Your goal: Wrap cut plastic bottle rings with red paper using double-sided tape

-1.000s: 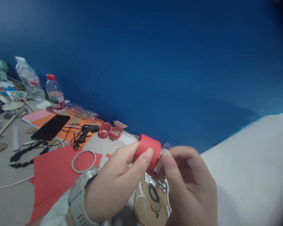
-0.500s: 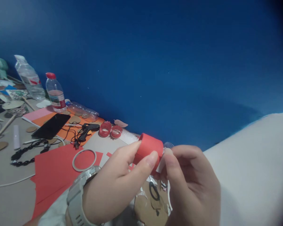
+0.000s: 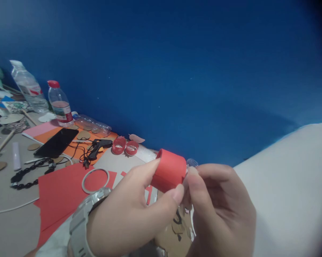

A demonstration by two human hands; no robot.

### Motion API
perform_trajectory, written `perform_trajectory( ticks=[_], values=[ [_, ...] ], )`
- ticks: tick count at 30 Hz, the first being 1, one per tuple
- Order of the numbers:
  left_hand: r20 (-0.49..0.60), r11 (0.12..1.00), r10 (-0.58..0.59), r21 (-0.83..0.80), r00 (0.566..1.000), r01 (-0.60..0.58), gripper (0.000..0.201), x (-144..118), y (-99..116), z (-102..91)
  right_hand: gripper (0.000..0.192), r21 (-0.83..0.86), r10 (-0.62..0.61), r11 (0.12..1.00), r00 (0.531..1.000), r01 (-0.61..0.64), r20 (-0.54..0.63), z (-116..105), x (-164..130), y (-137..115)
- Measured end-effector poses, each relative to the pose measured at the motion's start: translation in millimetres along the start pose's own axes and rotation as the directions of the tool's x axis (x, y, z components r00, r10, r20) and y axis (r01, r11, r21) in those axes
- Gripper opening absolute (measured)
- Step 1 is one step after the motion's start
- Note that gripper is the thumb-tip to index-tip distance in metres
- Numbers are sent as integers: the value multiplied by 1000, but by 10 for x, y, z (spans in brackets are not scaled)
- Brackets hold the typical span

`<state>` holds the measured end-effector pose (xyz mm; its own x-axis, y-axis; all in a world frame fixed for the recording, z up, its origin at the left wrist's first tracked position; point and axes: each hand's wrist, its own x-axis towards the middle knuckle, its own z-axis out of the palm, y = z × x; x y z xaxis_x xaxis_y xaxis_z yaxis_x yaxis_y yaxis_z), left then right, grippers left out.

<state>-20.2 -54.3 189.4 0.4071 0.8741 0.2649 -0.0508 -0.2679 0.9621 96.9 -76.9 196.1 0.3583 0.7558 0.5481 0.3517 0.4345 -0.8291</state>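
My left hand (image 3: 134, 203), wearing a pale wristwatch (image 3: 82, 221), is wrapped round a red paper tube (image 3: 170, 169). The tube lies almost level, and its left end looks open. The left thumb rests along the tube's lower right edge. At the tube's right end, my right hand (image 3: 219, 207) is closed in a pinch. A small pale piece shows between its fingertips and the tube, too little of it to name. Just behind the right fingertips is a clear plastic piece (image 3: 192, 162), partly hidden.
Two red rings (image 3: 119, 145) stand near the blue wall (image 3: 177, 71). Leftward lie a glue gun (image 3: 99, 148), a phone (image 3: 56, 142), a beaded bracelet (image 3: 24, 184), red paper (image 3: 56, 200) and a pale ring (image 3: 95, 180). Bottles (image 3: 60, 107) stand farther back. Cardboard (image 3: 174, 239) lies below my hands.
My left thumb has slid down and right along the tube, uncovering more red surface. The pale strip by the right fingertips shows less. The whole view has shifted slightly.
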Motion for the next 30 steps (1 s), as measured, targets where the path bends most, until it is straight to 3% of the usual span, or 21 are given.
perform_trajectory(
  ticks=[4, 11, 18, 30],
  values=[
    [-4, 999, 37, 34, 999, -36, 23, 11, -1, -3, 17, -3, 2, 1000, 1000, -2, -12, 7, -5, -5],
    [-1, 992, 53, 115, 999, -53, 12, 7, -2, -2, 16, 12, -24, 1000, 1000, 24, 12, -8, 1, 7],
    [-12, 986, 79, 147, 997, -76, 15, 15, -27, 1, 17, 20, -56, 998, 997, 55, 58, -34, 11, 30],
    [10, 961, 161, 227, 987, -159, 15, 6, -45, -5, 14, -170, -198, 964, 979, 202, 42, -68, 40, 71]
  ],
)
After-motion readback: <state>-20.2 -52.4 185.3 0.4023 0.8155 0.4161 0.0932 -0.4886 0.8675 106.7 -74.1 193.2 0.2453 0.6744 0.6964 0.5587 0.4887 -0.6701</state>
